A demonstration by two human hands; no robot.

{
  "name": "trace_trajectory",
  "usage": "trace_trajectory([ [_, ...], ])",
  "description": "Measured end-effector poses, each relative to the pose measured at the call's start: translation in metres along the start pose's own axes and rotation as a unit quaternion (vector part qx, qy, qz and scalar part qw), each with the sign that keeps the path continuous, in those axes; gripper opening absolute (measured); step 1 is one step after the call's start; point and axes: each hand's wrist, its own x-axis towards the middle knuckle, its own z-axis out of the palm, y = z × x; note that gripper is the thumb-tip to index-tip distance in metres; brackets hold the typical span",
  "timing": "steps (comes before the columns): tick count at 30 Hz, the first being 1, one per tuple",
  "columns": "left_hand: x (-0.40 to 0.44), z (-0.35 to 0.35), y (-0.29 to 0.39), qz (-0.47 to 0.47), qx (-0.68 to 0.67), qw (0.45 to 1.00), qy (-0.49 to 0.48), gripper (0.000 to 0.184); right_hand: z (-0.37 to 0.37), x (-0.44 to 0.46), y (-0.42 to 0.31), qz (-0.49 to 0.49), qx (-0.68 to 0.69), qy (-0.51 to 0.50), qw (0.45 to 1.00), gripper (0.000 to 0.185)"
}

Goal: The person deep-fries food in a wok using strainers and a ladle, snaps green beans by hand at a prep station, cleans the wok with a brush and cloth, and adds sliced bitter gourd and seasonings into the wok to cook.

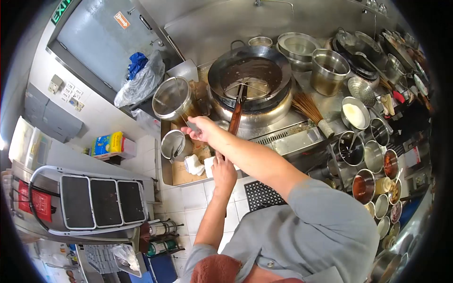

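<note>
My right hand (200, 129) is closed on a grey handle (193, 127) beside a metal pot (174, 101). A thin rod seems to run from this handle up into the pot. Below my right forearm, my left hand (224, 173) is closed round the lower end of a long wooden handle (236, 115), partly hidden by the forearm. The handle leads up to a wire frame (255, 86) over the dark liquid in a large wok (221, 78). White cloths (193, 165) lie left of my left hand, near a smaller steel pot (173, 144).
A bamboo brush (309, 107) lies right of the wok, below a tall pot (329, 70). Sauce containers (363, 184) line the right side. A black-shelved trolley (106, 202) stands left. A perforated mat (264, 195) lies on the floor.
</note>
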Motion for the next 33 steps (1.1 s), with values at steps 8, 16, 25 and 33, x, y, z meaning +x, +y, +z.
trace_trajectory([
  [8,0.081,-0.032,-0.042,-0.016,-0.042,0.996,-0.076,0.059,-0.023,-0.115,-0.113,-0.099,-0.004,-0.090,0.991,0.030],
  [16,0.138,-0.122,-0.015,-0.258,-0.555,0.726,-0.314,0.026,-0.195,-0.242,-0.214,-0.326,-0.325,0.082,0.884,0.046],
  [25,0.170,-0.148,0.025,-0.305,-0.631,0.586,-0.407,0.023,-0.224,-0.289,-0.130,-0.333,-0.611,0.293,0.656,0.047],
  [33,0.147,-0.086,-0.009,-0.269,-0.798,0.407,-0.353,0.020,-0.229,-0.255,-0.144,-0.423,-0.578,0.271,0.644,0.045],
])
